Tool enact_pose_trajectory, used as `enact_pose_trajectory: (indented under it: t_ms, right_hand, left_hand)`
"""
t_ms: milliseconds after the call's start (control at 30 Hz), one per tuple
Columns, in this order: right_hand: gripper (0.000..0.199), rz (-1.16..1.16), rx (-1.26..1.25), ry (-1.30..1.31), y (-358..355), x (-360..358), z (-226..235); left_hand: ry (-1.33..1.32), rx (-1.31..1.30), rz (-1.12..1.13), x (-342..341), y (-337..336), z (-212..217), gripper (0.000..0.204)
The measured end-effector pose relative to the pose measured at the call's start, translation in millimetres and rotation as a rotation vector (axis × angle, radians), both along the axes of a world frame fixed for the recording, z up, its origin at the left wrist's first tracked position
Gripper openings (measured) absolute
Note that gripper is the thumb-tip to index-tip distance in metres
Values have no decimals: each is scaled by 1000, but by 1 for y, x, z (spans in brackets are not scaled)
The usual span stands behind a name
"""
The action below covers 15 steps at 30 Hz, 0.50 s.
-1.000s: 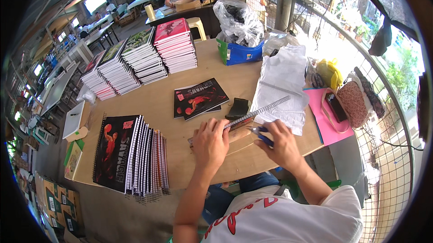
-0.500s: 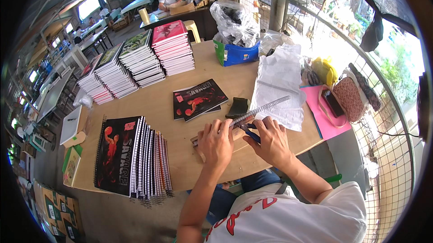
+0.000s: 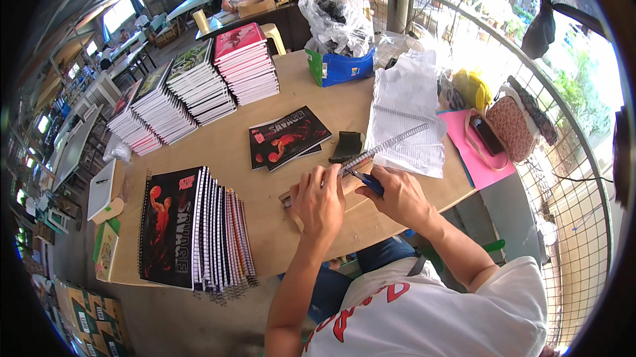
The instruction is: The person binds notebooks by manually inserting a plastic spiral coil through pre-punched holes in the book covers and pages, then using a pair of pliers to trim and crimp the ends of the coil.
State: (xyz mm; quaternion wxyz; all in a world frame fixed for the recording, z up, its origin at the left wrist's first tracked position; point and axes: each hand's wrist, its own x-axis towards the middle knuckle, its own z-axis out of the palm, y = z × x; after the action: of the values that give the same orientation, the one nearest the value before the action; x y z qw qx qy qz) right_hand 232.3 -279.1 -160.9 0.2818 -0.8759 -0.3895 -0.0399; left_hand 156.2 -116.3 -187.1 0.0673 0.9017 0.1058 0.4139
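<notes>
My right hand (image 3: 399, 196) is wrapped round blue-handled pliers (image 3: 371, 185), their jaws touching a metal spiral binding coil (image 3: 394, 141). With bent fingers pressed together, my left hand (image 3: 319, 203) grips the coil's nearer end, partly hiding it. The coil slants away to the right, its free end over a white ribbed sheet (image 3: 404, 112). Below both hands lies a wooden strip (image 3: 351, 183), mostly covered. A small black block (image 3: 346, 146) sits just beyond the left fingers. Farther off, black-covered notebooks (image 3: 289, 137) lie overlapped on the table.
Spiral-bound notebooks (image 3: 173, 228) form a fanned stack at left. Tall notebook piles (image 3: 245, 65) line the far left edge. A blue box (image 3: 348, 69) with plastic bags stands at the back. A pink folder (image 3: 476, 148), phone (image 3: 487, 133) and patterned pouch (image 3: 510, 128) lie right. Another person sits beyond.
The view has shifted slightly, moving the table upward in the picture. The pliers' handles look closer together in my right hand. My left hand stays on the coil.
</notes>
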Motion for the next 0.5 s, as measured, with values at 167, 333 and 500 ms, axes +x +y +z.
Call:
enact_pose_trajectory:
  t_ms: [167, 333, 500]
  right_hand:
    - [40, -43, 75, -40, -32, 17, -14]
    - [63, -377, -298, -42, -102, 75, -82]
    - [46, -30, 59, -177, -88, 96, -77]
  left_hand:
    - [94, -138, -21, -2, 6, 16, 24]
    - [88, -187, -96, 6, 6, 30, 24]
    - [86, -210, -71, 10, 6, 25, 12]
